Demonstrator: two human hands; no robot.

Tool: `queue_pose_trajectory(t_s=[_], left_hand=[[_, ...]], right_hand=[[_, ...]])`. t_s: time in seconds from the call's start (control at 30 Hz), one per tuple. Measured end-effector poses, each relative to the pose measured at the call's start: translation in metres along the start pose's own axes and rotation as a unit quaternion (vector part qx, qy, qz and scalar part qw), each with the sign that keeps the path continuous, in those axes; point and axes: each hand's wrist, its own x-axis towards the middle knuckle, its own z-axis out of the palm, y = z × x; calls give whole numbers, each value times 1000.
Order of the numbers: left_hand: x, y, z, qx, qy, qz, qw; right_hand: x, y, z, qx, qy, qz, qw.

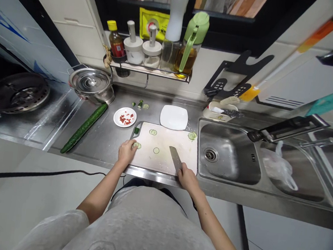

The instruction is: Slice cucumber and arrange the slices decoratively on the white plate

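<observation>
My right hand [187,176] is closed round the handle of a kitchen knife [175,158], its blade slanting over the white cutting board [168,166]. At the board's left edge my left hand [126,152] has its fingers drawn together on a few thin cucumber slices [137,146]. One single slice [156,150] lies flat in the middle of the board. Overlapping slices [153,132] rest near the back edge, and a small pile of slices [192,136] sits at the back right corner. A dark green cucumber end [137,131] lies by the board's handle opening.
A whole cucumber [85,128] lies left on the steel counter. Behind the board stand a small plate with red pieces [116,121] and a white square plate [173,118]. Cucumber scraps [140,104] lie farther back. A lidded pot [92,84] stands left, a sink [228,158] right.
</observation>
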Motion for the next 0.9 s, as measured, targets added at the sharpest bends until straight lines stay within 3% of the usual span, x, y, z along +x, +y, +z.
queue_pose_trajectory(t_s=[0.13,0.47,0.6,0.7,0.8,0.9], left_hand=[[2,-3,1,-30,-15,5,999],[0,-6,3,11,-5,15,1000],[-5,18,8,5,7,32,999],[-9,48,17,-3,-64,99,993],[-9,74,27,24,-106,101,989],[-6,87,30,53,-129,87,986]], right_hand=[[1,0,-1,-3,-1,-1,1000],[1,0,0,-7,2,-1,1000],[0,-1,-1,0,-1,-7,1000],[-1,-3,-3,-1,-5,-6,1000],[-3,-6,-6,-7,-14,-6,1000],[-6,-9,-8,-20,-21,-10,1000]])
